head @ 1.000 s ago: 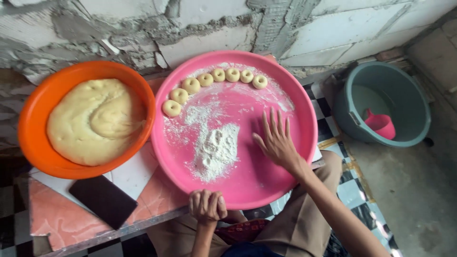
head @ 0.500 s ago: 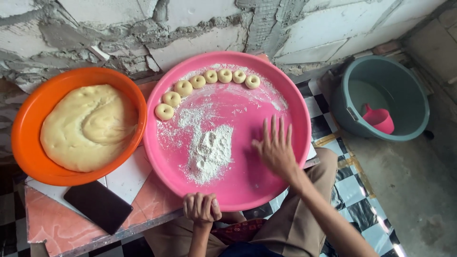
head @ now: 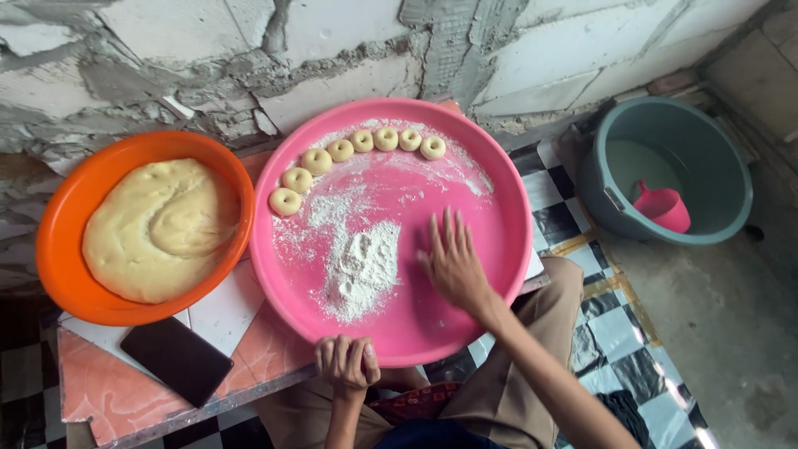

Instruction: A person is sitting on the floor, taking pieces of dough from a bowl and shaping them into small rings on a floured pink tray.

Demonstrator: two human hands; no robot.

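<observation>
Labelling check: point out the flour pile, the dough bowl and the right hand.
flour pile (head: pixel 362 266), head view, middle of the white heap.
orange bowl (head: pixel 58 224), head view, bare left rim.
right hand (head: pixel 453 264), head view, back of the hand, flat on the tray.

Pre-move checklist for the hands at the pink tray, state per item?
1. Right hand flat on pink tray, fingers spread: ok.
2. Left hand closed at the tray's near rim; contents: cannot tell.
3. Flour pile beside right hand: ok.
4. Seven dough rings lined along the far rim, apart from the hands: ok.
5. Dough in orange bowl: ok.
</observation>
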